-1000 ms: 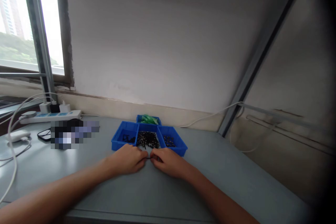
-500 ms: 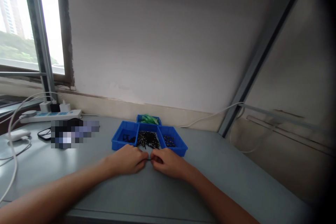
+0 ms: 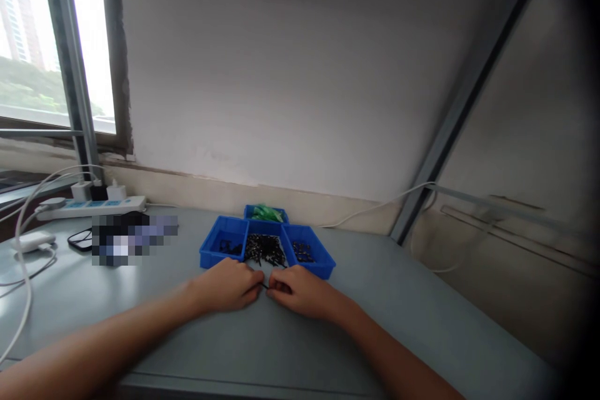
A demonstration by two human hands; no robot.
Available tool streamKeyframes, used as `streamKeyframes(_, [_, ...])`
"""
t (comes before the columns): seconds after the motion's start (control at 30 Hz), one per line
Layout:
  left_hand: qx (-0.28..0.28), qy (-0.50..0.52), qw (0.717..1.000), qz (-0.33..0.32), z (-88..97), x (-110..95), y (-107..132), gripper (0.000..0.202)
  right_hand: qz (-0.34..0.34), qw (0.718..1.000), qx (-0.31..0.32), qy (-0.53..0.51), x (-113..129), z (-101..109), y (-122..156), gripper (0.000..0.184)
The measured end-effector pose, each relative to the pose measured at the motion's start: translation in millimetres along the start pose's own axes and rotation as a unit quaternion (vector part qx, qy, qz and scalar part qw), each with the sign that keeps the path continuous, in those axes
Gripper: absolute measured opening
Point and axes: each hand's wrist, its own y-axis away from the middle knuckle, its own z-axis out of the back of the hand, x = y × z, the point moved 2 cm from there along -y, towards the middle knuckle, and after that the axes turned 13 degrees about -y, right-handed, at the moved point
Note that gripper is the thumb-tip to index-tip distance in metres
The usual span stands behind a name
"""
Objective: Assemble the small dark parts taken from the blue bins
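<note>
Both hands are closed just in front of the blue bins, fingertips almost meeting. Between them runs a thin black strip (image 3: 264,286), too small to name closely. My left hand (image 3: 230,284) pinches one end, and my right hand (image 3: 300,289) pinches the other. Behind the fingers, a blue bin (image 3: 265,225) holds a heap of small black pieces (image 3: 265,249). A left blue bin (image 3: 206,256) contains some dark small parts (image 3: 229,246). In the right blue bin (image 3: 323,270) lie several small dark parts (image 3: 304,252).
A small blue bin at the back holds something green (image 3: 266,212). On the left are a white power strip (image 3: 112,204) with plugs, white cables (image 3: 21,225), a white charger (image 3: 34,241) and a blurred-out item (image 3: 126,239). A metal post (image 3: 407,219) stands at right.
The black strip between my fingertips has gone from nearly level to slanting down toward the right. My hands have barely moved.
</note>
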Motion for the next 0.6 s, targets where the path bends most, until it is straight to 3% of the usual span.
streamKeyframes(0.13, [0.002, -0.013, 1.0, 0.013, -0.7, 0.4, -0.9, 0.015, 0.001, 1.0, 0.004, 0.018, -2.5, -0.4, -0.7, 0.019])
streamKeyframes(0.6, [-0.009, 0.034, 0.999, -0.032, 2.2, -3.8, -0.3, 0.015, 0.006, 0.999, -0.006, 0.042, -5.6, -2.4, -1.6, 0.016])
